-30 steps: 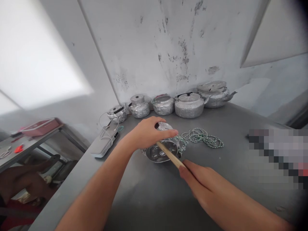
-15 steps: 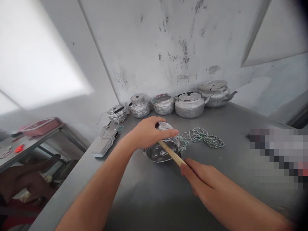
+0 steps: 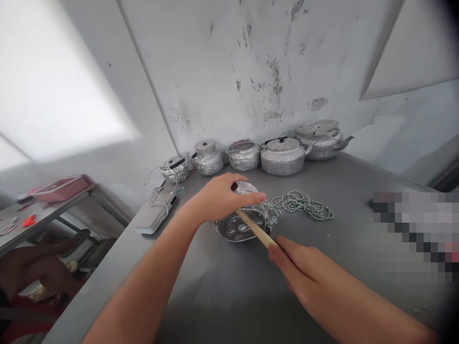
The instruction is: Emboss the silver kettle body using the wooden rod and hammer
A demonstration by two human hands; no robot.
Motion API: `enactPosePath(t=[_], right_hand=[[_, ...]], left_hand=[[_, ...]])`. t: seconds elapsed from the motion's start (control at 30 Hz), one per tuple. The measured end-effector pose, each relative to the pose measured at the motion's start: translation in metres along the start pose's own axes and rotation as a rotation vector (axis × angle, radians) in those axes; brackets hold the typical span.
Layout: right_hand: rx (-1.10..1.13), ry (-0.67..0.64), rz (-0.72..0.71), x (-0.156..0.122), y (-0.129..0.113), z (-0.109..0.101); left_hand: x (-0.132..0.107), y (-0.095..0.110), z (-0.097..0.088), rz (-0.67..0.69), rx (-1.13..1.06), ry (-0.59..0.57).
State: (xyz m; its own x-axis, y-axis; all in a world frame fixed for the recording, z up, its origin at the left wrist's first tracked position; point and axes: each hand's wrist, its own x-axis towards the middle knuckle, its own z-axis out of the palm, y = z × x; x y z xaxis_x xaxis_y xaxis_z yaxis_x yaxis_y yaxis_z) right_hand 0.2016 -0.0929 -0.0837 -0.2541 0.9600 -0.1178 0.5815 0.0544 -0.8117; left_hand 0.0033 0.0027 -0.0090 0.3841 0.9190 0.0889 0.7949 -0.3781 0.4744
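A dented, crinkled metal pot (image 3: 236,229) lies tilted on the grey table, its round mouth toward me. Over its upper side my left hand (image 3: 224,196) is closed, thumb stretched across to the right; some fingertips are hidden behind the pot. My right hand (image 3: 296,263) wraps round a pale wooden stick (image 3: 258,230) that slants up to the pot's mouth. The stick's far end passes under my left hand and cannot be made out. Green-and-white cord is bunched at the pot's right side, and a loose coil of cord (image 3: 304,205) lies beyond it.
Along the wall stand several metal kettles and pots, among them a lidded kettle (image 3: 283,157). A grey power bank (image 3: 156,212) with a white cable lies at the table's left edge. Further left, a side table carries a pink basket (image 3: 62,188). A blurred-out patch covers the right.
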Motion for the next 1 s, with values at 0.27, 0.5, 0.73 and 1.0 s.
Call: enactPosePath(t=[0.27,0.5,0.73,1.0], right_hand=[[-0.077,0.031,-0.03,0.0036,0.0014,0.0006],[-0.072,-0.022,-0.027,0.0023,-0.0017,0.0004],[-0.023,-0.032,0.007,0.0019,-0.0052,0.0005],[0.013,-0.003,-0.016,0.0004,0.0033,0.0024]], left_hand=[[0.0005,0.0003,-0.0002,-0.008,0.0,-0.004],[0.0,0.0002,-0.0005,-0.004,0.012,-0.002],[-0.0002,0.0014,-0.0007,-0.009,0.018,-0.006],[-0.0005,0.0003,-0.0005,-0.004,-0.001,-0.003]])
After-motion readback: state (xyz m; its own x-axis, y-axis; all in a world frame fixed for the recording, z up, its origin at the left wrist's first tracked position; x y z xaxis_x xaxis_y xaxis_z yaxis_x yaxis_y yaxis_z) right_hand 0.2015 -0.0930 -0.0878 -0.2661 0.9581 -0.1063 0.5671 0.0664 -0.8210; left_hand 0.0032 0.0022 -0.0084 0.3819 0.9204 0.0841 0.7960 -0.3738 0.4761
